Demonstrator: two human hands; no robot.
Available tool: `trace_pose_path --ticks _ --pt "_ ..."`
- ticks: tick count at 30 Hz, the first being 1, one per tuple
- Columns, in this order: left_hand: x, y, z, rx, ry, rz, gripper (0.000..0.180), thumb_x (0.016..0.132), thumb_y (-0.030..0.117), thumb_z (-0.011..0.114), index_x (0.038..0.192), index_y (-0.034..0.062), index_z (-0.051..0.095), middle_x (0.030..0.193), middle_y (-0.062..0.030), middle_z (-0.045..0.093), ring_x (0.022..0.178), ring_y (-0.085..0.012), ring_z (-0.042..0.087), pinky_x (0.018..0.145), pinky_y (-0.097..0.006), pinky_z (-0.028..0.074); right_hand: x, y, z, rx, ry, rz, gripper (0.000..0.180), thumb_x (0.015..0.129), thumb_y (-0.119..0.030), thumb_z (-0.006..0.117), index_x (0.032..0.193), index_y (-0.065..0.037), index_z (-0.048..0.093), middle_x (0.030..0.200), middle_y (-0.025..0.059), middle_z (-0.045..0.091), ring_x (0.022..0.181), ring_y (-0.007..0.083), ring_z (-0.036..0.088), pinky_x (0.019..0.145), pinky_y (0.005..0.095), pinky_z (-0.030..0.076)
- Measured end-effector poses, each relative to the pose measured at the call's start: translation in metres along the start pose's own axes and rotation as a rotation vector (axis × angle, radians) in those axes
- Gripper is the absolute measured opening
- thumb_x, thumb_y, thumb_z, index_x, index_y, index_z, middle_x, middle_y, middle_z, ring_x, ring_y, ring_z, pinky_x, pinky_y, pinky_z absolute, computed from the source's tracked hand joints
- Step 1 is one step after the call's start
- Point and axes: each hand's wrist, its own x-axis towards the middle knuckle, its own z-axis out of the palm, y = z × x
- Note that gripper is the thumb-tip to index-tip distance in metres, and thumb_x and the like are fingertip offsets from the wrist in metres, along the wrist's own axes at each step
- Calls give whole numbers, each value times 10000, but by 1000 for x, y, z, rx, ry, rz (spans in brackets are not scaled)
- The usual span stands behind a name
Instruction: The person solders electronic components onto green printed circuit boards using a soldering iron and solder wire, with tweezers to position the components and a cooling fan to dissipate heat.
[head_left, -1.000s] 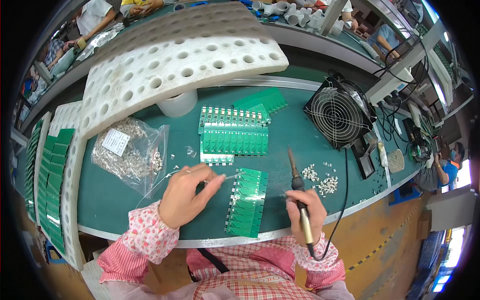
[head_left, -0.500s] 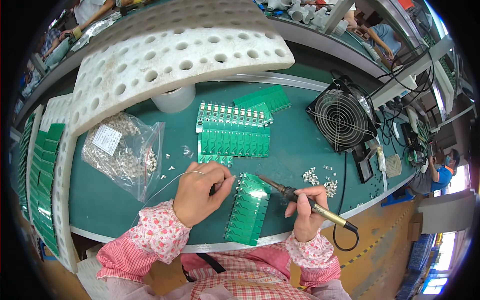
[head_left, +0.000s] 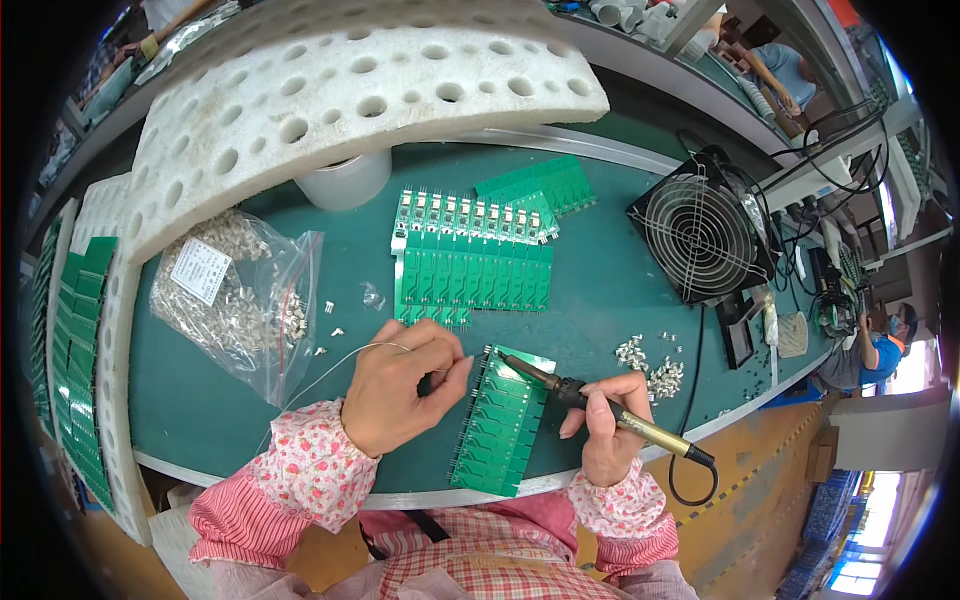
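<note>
The left hand [head_left: 400, 385] is curled, fingertips pinched on a thin wire [head_left: 330, 366] that loops back over the knuckles; where the wire meets the fingers is hidden, and its far end fades out against the mat [head_left: 620, 290]. The right hand [head_left: 610, 425] grips a soldering iron [head_left: 590, 400] like a pen, dark slim barrel, brassy handle, black cord dropping off the bench edge. Its tip rests at the top corner of a green board panel [head_left: 495, 425], a long strip of repeated segments lying between the two hands; pins along its edges are too small to make out. Behind it, a wider green panel [head_left: 475, 275] lies flat, with small parts in a row on top. A crinkled clear bag [head_left: 235, 300] of tiny metal bits sits left. White foam [head_left: 330, 85], pitted with round holes, covers much of the bench's far side. A wire-grilled fan [head_left: 700, 235] stands right.
</note>
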Motion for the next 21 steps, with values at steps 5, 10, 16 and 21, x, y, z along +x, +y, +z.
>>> trace_pose_path --ticks 5,10,16,21 --pt "0 1 0 12 -4 -2 240 775 24 716 647 66 517 786 -22 656 560 -163 529 635 -307 371 1 0 1 -3 -32 9 141 946 -95 582 956 28 515 656 110 644 535 122 616 504 250 513" --pt "2 2 1 24 -6 -1 243 774 31 721 643 70 520 777 -9 650 564 -167 533 639 -313 373 2 -1 0 -9 -45 13 136 945 -92 579 956 28 515 661 112 645 542 122 619 510 251 515" --pt "1 -1 3 24 15 49 149 807 91 715 720 70 596 703 -1 577 552 -185 532 639 -324 390 -1 5 0 -20 -55 -29 129 930 -71 593 954 31 517 724 120 662 566 124 635 520 253 526" --pt "-1 -1 2 42 15 76 158 807 95 718 718 72 590 733 -3 583 562 -186 531 642 -327 390 -3 4 0 -24 -71 -57 118 917 -49 601 955 30 522 753 122 672 582 126 645 525 255 532"
